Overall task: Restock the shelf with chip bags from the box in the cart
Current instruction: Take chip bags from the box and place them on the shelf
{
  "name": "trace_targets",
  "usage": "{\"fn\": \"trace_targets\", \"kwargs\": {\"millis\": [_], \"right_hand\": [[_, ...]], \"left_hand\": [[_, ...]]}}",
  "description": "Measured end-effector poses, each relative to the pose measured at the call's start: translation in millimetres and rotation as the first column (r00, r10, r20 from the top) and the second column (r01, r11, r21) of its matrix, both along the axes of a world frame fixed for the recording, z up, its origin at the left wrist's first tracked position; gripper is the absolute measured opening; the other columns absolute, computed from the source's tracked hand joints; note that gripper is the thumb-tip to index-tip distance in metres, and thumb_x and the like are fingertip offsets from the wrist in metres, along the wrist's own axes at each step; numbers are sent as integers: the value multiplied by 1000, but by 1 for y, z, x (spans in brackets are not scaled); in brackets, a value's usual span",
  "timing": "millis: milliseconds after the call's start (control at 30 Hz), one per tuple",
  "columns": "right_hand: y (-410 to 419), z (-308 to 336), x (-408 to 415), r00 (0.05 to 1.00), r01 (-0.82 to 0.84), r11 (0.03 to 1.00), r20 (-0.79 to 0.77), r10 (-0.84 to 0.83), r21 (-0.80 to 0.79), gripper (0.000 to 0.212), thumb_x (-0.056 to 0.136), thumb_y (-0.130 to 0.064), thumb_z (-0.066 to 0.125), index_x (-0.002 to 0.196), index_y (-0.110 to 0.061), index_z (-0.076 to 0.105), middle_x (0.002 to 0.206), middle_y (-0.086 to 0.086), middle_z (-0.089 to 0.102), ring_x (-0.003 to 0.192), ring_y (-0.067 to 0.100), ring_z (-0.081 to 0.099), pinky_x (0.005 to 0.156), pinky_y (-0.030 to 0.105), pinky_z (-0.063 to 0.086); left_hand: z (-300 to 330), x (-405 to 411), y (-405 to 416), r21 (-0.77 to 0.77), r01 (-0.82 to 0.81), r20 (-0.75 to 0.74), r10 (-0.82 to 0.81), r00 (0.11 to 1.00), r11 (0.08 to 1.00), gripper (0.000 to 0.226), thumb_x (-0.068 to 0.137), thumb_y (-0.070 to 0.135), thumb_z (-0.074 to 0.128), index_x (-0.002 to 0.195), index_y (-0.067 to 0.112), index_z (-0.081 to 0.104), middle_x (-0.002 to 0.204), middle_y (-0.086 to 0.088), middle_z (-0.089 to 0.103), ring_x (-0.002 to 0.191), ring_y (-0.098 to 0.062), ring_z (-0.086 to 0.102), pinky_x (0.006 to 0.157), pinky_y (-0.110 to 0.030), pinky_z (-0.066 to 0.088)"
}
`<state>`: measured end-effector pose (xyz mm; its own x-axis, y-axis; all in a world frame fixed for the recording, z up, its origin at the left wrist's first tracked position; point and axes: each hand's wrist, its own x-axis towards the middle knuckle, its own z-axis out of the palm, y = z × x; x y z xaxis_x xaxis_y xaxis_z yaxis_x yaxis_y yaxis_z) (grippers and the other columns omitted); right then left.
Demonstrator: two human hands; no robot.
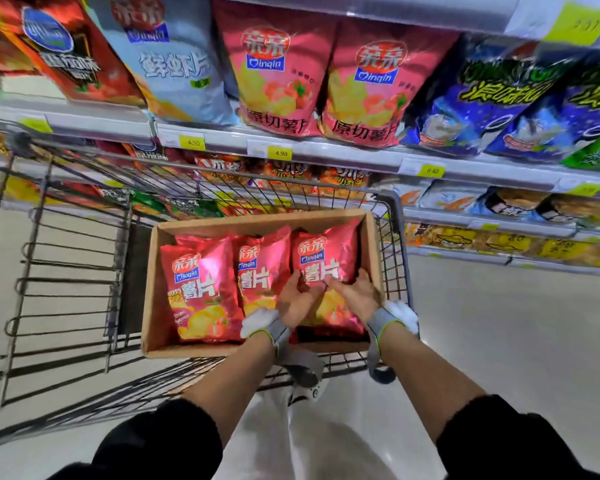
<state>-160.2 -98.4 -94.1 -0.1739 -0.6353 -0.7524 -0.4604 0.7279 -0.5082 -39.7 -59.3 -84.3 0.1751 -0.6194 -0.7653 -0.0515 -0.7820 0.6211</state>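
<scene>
Red foil chip bags lie three abreast in the cardboard box (153,289) at the centre of the frame, inside the wire cart (84,237), and both hands rest on the rightmost bag (326,258), the left hand (297,301) and right hand (355,296) with fingers spread flat on its lower half, not yet closed round it. The slick, air-filled bag could slide out from flat palms or get squeezed and crush the chips. Lifted carelessly toward the matching pink bags (319,81) on the upper shelf (326,147), it might snag the cart rim or knock a neighbour over.
</scene>
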Motion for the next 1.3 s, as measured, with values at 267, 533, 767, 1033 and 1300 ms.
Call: {"fn": "trace_targets", "kwargs": {"millis": [267,533,767,1033,1300], "right_hand": [[-3,-79,-8,999,-20,998,36,22,-55,114,33,-77,76,122,-9,56,112,12,69,104,27,66,93,44,54],[0,-9,4,1000,-24,997,-19,23,-71,79,51,-61,74,113,-16,57,105,0,69,96,20,66,89,36,54],[-2,8,-7,998,-1,980,62,14,-197,78,47,-60,72,111,-17,61,103,4,72,95,23,69,88,42,56],[-4,86,-30,995,7,937,93,27,-350,42,75,-32,76,107,-8,68,104,12,73,96,26,68,87,39,54],[-15,147,-29,987,99,858,160,-20,-503,34,79,-15,74,108,-1,65,100,8,68,84,15,60,53,7,46]], "left_hand": [[-22,14,-12,55,-57,-29,59,998,997,59,87,26,65,139,12,41,132,-7,55,126,-27,51,104,-31,41],[-13,13,-13,74,-45,-50,49,998,996,64,86,30,65,141,11,36,131,-9,55,122,-27,53,102,-31,42],[0,13,-12,9,-5,-110,6,994,1000,70,76,41,71,134,11,45,123,-10,64,105,-22,63,94,-31,49],[52,4,-23,-214,144,-35,-155,987,966,54,82,33,70,127,10,50,112,0,62,96,-14,59,77,-21,46],[119,4,-41,-401,143,62,-129,990,905,30,80,21,73,105,16,58,80,4,63,60,8,60,62,-12,46]]}}
